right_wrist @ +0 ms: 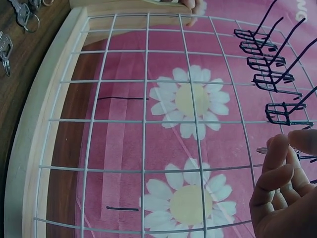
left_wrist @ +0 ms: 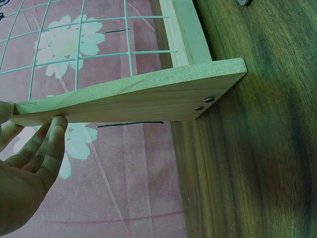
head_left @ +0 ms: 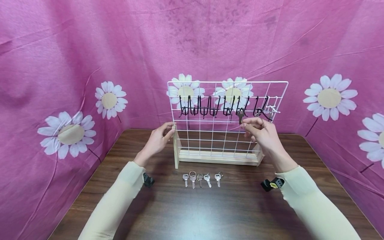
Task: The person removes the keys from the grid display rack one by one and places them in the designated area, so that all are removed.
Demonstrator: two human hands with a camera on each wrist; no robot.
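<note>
A white wire grid rack point(head_left: 212, 130) on a wooden stand carries a row of black hooks point(head_left: 213, 108). My right hand point(head_left: 264, 131) pinches a key point(head_left: 240, 116), dark in the head view, between thumb and forefinger, held up against one of the hooks right of the middle. In the right wrist view only a bit of the key point(right_wrist: 262, 150) shows past the fingers of the right hand point(right_wrist: 287, 183). At the rack's left side, my left hand point(head_left: 159, 139) holds the upper end of the wooden side piece point(left_wrist: 133, 96), fingers on its outer face.
Several silver keys point(head_left: 193, 180), some with rings, lie in a row on the brown wooden table point(head_left: 192, 213) in front of the rack. Another key hangs among the right-hand hooks, near a white hook point(head_left: 272, 109). A pink cloth with daisies point(head_left: 144, 50) surrounds the table.
</note>
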